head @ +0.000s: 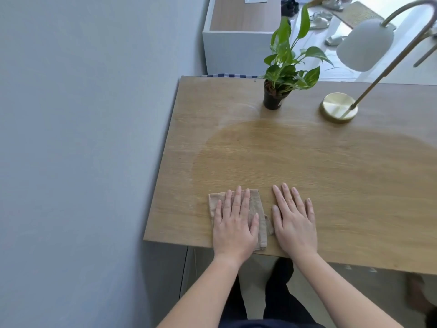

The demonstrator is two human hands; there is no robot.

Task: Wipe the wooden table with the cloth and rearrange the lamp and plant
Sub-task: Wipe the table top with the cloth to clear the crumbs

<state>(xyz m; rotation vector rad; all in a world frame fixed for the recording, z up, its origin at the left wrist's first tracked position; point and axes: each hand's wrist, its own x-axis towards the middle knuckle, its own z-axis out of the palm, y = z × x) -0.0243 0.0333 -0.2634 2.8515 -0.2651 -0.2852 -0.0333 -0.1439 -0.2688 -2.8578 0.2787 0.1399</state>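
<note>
Room: plain grey wall on the left, a white cabinet [238, 41] with a wood-toned top behind, pale floor with scattered shoes beyond.

Item 1. Light oak-grain wooden table [331, 197], rectangular, left end close to the wall. A darker, seemingly damp patch covers the middle and near part; a paler, duller band lies along the far edge and left side. Judged: wiping is part done, and the pale band is where the standing objects block the cloth.

Item 2. Brass arc lamp [338, 107] with round disc base and frosted white shade, far right, base within the pale band.

Item 3. Green leafy plant in a small black pot [274, 98], far centre, well apart from the lamp base. Both probably need shifting so the surface beneath can be wiped.

Item 4. Beige folded cloth [256, 209], near edge, flat on the table.

Item 5. Left hand [234, 221], open, palm down, fingers spread, pressing the cloth flat; placed for a push stroke.

Item 6. Right hand [294, 221], open, flat on bare wood just beside the cloth, holding nothing; likely bracing.
</note>
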